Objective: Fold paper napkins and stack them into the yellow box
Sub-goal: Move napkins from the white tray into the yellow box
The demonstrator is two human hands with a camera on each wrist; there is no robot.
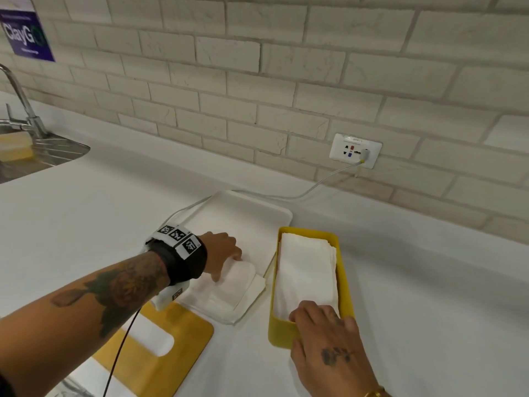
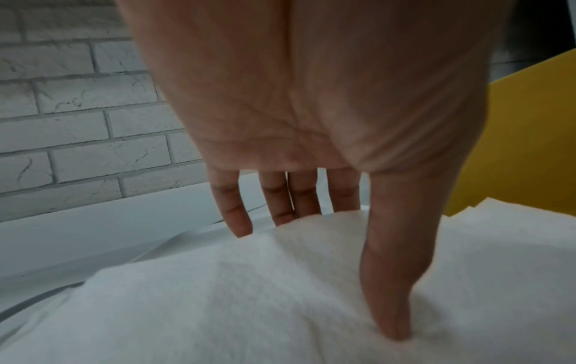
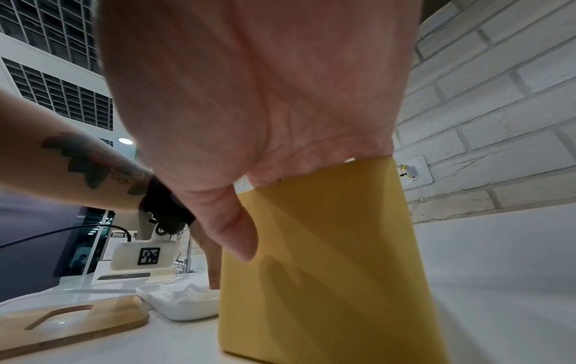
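Note:
The yellow box (image 1: 342,282) stands on the white counter with a stack of folded white napkins (image 1: 306,270) inside. My right hand (image 1: 309,325) is at its near end, fingers reaching over the rim down onto the stack. Its thumb (image 3: 240,241) hangs outside the box wall (image 3: 311,271). To the left, loose napkins (image 1: 229,296) lie piled on a white tray (image 1: 243,207). My left hand (image 1: 227,265) pinches the far edge of the top napkin (image 2: 280,283), which curls up between the thumb (image 2: 389,271) and the fingers behind it.
A yellow lid with a slot (image 1: 160,348) lies near the front left, under my left forearm. A white cable (image 1: 315,187) runs from a wall socket (image 1: 355,150) behind the tray. A steel sink (image 1: 43,150) with a tap sits at far left. Brick wall behind.

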